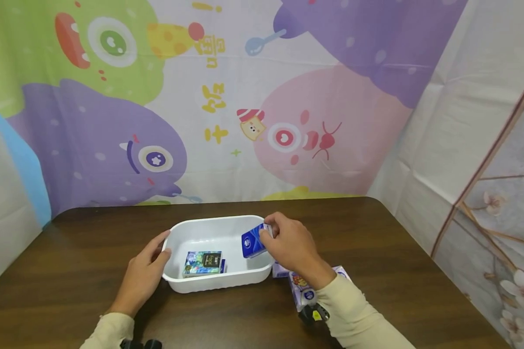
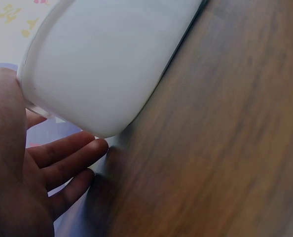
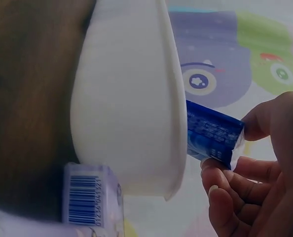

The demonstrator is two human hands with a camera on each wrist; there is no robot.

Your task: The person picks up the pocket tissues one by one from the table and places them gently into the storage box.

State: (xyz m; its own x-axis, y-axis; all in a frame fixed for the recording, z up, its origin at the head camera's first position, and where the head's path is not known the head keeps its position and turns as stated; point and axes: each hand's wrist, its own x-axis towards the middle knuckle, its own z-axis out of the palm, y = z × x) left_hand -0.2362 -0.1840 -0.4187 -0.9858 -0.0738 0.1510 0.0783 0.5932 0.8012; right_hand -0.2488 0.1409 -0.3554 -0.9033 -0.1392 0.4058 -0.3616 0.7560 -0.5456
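My right hand [image 1: 291, 241] pinches a small blue tissue pack [image 1: 252, 242] by one end, tilted over the right end of a white plastic basin [image 1: 218, 281]. In the right wrist view the blue pack's printed side shows beyond the basin rim, with my thumb and fingers at its end. My left hand [image 1: 143, 271] holds the basin's left end, thumb at the rim and other fingers along the outer wall. Inside the basin lies a colourful tissue pack [image 1: 196, 263] with a black label. A blue edge [image 1: 223, 265] peeks out beside it.
Purple-and-white tissue packs [image 1: 303, 293] lie on the brown wooden table [image 1: 227, 325] right of the basin, partly hidden by my right forearm. One pack's barcode end [image 3: 87, 197] stands close to the basin wall. A cartoon-printed cloth [image 1: 227, 169] hangs behind the table.
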